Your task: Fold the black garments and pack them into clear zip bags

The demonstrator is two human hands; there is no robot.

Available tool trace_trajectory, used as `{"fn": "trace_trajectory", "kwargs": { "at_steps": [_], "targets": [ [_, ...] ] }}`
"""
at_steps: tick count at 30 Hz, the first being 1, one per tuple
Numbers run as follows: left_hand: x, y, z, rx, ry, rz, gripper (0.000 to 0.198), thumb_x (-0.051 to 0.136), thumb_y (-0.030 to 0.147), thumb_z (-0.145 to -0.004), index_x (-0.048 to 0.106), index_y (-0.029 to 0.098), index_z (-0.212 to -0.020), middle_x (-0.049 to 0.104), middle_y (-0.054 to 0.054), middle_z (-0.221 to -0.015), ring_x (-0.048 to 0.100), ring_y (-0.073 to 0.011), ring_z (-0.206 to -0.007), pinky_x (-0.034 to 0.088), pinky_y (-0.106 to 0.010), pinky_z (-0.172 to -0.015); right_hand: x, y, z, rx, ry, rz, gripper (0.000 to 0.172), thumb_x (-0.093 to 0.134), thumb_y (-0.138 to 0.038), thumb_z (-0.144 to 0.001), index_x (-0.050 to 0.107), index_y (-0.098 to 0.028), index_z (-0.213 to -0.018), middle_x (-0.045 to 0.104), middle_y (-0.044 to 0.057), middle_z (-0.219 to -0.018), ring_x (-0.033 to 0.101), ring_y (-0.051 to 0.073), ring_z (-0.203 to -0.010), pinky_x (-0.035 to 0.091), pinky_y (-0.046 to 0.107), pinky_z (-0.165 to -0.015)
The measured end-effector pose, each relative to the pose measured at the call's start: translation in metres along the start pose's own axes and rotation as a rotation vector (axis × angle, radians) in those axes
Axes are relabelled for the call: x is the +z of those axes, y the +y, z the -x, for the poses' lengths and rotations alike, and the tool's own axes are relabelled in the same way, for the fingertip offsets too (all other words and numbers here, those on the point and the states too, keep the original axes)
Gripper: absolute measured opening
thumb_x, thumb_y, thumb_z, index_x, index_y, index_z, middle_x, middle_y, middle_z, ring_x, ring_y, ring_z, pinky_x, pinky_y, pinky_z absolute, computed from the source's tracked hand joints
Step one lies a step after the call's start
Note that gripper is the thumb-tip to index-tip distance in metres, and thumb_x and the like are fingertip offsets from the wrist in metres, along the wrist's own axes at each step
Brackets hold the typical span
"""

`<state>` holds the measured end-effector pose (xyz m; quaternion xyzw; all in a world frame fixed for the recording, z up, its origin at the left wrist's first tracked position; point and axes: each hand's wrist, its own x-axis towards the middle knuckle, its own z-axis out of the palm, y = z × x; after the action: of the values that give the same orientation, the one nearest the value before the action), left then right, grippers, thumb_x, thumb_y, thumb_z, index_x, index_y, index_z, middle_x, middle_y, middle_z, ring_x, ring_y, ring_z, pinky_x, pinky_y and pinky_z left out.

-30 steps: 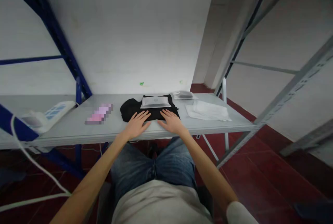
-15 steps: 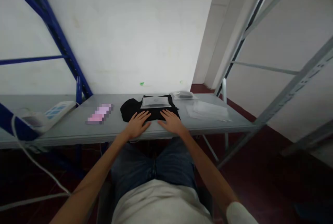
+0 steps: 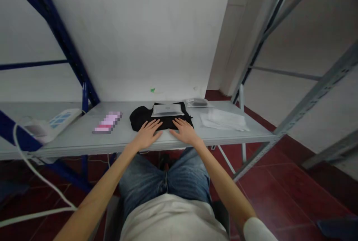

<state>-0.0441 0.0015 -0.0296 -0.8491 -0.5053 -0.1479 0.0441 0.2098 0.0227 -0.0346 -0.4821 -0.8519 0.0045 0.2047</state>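
Observation:
Both palms face down at the front of the table. My left hand (image 3: 148, 134) lies flat with its fingers spread, their tips on the near edge of a black cloth (image 3: 144, 118). To its right, my right hand (image 3: 184, 131) rests the same way, fingers apart, tips on the same cloth. Neither hand grips anything. On top of the cloth, just beyond the fingertips, lies a flat, pale translucent packet (image 3: 167, 110). What is inside the packet cannot be made out.
The grey table (image 3: 218, 136) carries clear plastic sheets or bags (image 3: 223, 119) at right and a clear bag with something dark (image 3: 198, 102) behind. A blurred pink phone-like item (image 3: 107, 122) lies left, near a white power strip (image 3: 63, 119). Blue (image 3: 64, 43) and grey posts (image 3: 316, 101) flank the table.
My hands and the things on the table have not visibly moved. The wall looks darker now, while the floor and jeans look brighter.

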Motion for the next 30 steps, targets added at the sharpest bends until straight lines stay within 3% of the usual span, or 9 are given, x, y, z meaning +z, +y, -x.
{"fn": "trace_trajectory", "kwargs": {
  "at_steps": [30],
  "targets": [
    [0.0026,-0.0015,0.0,-0.004,0.013,-0.006,0.061,0.031,0.056,-0.106,0.041,0.029,-0.16,0.039,-0.005,-0.167,0.034,-0.0242,-0.156,0.02,-0.053,-0.13,0.0017,0.0002,0.0,0.005,0.009,0.005,0.068,0.045,-0.06,-0.104,0.048,-0.017,-0.157,0.044,0.011,-0.164,0.036,0.029,-0.155,0.027,0.046,-0.128]
  ]
}}
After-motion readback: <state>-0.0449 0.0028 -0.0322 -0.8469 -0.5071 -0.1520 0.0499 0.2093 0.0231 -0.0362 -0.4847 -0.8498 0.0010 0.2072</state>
